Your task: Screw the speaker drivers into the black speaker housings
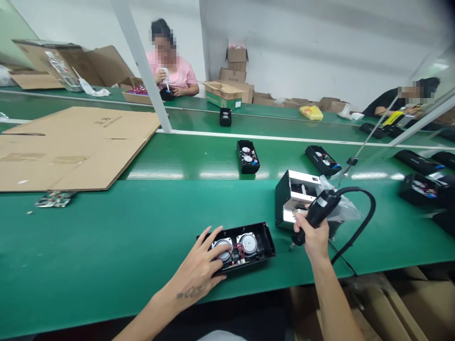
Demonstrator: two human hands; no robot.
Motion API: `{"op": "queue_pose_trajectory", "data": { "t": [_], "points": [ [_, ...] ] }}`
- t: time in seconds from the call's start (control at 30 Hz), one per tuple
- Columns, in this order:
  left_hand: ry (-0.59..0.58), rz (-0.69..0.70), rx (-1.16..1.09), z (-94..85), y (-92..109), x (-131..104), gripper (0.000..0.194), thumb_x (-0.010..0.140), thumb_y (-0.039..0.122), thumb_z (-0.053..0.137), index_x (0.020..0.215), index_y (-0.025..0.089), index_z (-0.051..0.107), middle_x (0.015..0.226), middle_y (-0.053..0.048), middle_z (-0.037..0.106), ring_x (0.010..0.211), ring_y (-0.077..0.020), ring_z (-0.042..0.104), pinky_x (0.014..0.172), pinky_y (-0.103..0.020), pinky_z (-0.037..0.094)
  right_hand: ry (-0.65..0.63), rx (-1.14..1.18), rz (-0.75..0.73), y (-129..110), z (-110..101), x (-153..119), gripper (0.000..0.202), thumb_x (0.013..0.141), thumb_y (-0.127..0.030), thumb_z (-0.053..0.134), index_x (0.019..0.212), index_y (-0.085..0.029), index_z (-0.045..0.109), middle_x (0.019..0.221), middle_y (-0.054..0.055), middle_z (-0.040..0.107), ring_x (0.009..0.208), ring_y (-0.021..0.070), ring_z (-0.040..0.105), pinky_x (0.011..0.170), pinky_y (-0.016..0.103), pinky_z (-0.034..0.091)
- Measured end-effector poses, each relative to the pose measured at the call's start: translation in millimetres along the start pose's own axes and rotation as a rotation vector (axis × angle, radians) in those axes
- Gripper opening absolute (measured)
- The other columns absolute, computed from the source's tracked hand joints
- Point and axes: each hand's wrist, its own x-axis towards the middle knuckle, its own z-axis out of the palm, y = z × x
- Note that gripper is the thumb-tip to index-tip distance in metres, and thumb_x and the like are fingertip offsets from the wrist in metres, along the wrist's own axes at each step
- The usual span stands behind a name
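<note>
In front of me on the green bench lies an open black speaker housing (263, 263) with two round speakers and red wires inside. My left hand (204, 260) spans its left end, fingers over the far edge and the left speaker, thumb at the near side. My right hand (314, 234) is wrapped round a black electric screwdriver (323, 208), whose tip points down to the right of the housing, apart from it. Behind the screwdriver stands a white and black screw feeder (289, 189), partly hidden by my right hand and the tool.
A flat cardboard sheet (78, 147) lies at the left, with circuit boards (56, 199) by its edge. More open housings (248, 157) sit on the belt, and several are at the right. A black cable (369, 218) loops beside my right arm. Two co-workers sit across the line.
</note>
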Motion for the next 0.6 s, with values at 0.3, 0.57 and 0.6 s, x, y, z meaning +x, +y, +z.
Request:
{"op": "queue_pose_trajectory", "data": {
  "t": [0.3, 0.57, 0.6],
  "points": [
    [0.117, -0.024, -0.033, 11.5, -4.2, -0.6, 0.031, 0.087, 0.046, 0.09, 0.076, 0.024, 0.071, 0.131, 0.005, 0.078, 0.155, -0.0363, 0.048, 0.132, -0.057, 0.033, 0.245, 0.015, -0.436, -58.0, 1.5, 41.8, 0.049, 0.08, -0.043, 0.091, 0.108, -0.025, 0.055, 0.066, -0.011, 0.063, 0.047, 0.0127, 0.057, 0.06, 0.033, 0.054],
    [0.097, -0.016, 0.003, 11.2, -5.2, -0.3, 0.027, 0.082, 0.044, 0.094, 0.077, 0.025, 0.075, 0.127, 0.0, 0.079, 0.154, -0.0375, 0.05, 0.131, -0.057, 0.037, -0.018, -0.257, -0.292, -51.1, 7.1, 38.7, 0.034, 0.085, -0.045, 0.086, 0.084, -0.023, 0.06, 0.054, -0.008, 0.059, 0.048, 0.0136, 0.054, 0.064, 0.035, 0.052],
    [0.097, -0.017, 0.007, 10.8, -5.2, -0.3, 0.027, 0.082, 0.043, 0.094, 0.077, 0.025, 0.075, 0.126, 0.0, 0.079, 0.154, -0.0377, 0.05, 0.13, -0.058, 0.037, -0.07, -0.253, -0.24, -52.3, 6.3, 32.8, 0.035, 0.084, -0.045, 0.088, 0.087, -0.023, 0.061, 0.055, -0.008, 0.059, 0.048, 0.0138, 0.054, 0.059, 0.033, 0.049]
  ]
}}
